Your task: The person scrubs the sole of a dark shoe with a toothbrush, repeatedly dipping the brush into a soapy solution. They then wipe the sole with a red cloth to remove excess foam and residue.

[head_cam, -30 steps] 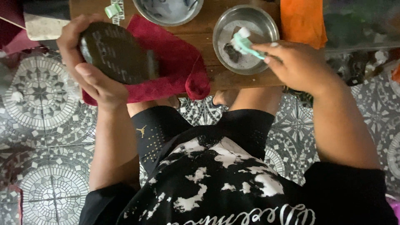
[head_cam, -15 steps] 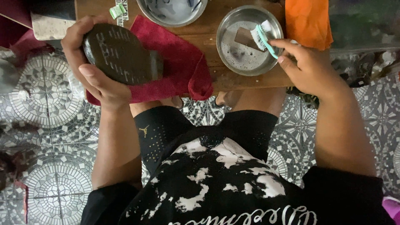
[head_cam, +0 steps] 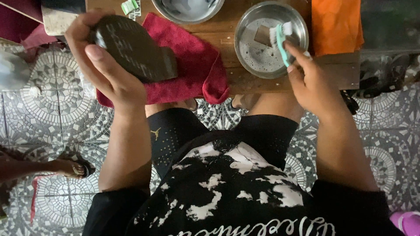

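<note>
Fingers of the left hand wrap the dark, flat-soled shoe with a block heel, thumb laid across the tread, sole turned up toward the camera. The hold is closed firmly around the shoe's waist, and the shoe hangs just above the crimson terry cloth draped over the near edge of the wooden bench.

The right hand is pinched shut on the handle of a small mint-green brush with white bristles, whose head sits inside the steel bowl of foamy water, beside a brown block lying in it.

The shoe looks stiff and moderately light; its wet rubber sole is likely slippery, so the narrow middle, where the hand already clasps it, seems the surest place to hold. The brush is light and rigid.

A 2nd steel bowl stands farther back, and an orange cloth lies right of the soapy bowl. The bench edge runs close under both hands; open room lies above the knees and patterned floor tiles.
</note>
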